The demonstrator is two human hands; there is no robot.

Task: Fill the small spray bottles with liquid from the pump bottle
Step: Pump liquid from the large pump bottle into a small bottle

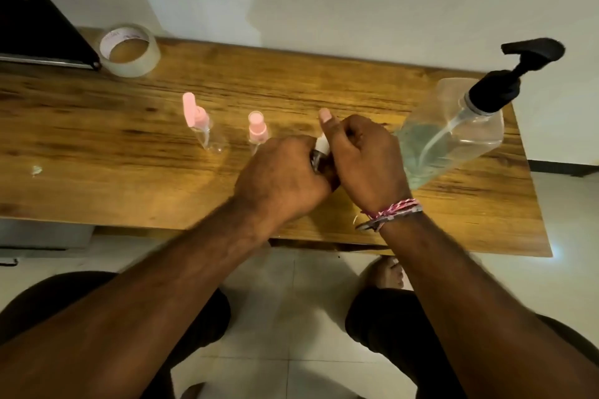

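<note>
1. Head view looks down on both hands meeting above the middle of the wooden counter (97, 146), with a small bottle (319, 157) caught between them.
2. The left hand (282, 178) has its fingers curled round the body of that small bottle, most of which is hidden in the fist.
3. The right hand (363, 159) is closed on the bottle's whitish top (324, 144), thumb raised; it looks like a twisting grip.
4. My judgement: the step in hand is unscrewing or refitting the spray head; which of the two cannot be told.
5. Two more small spray bottles with pink tops stand to the left: one (204, 126) with its cap tilted, the other (257, 131) just beside the left hand. Both look clear and probably empty.
6. The pump bottle (450, 133), partly full of pale liquid with a black pump, stands at the right, close to the right hand.
7. If the top is coming off, the next move calls for bringing the open neck under the pump spout and keeping it steady, since the neck is narrow.
8. No brand or label can be read; faint red print inside the tape roll (129, 50) is too blurred.
</note>
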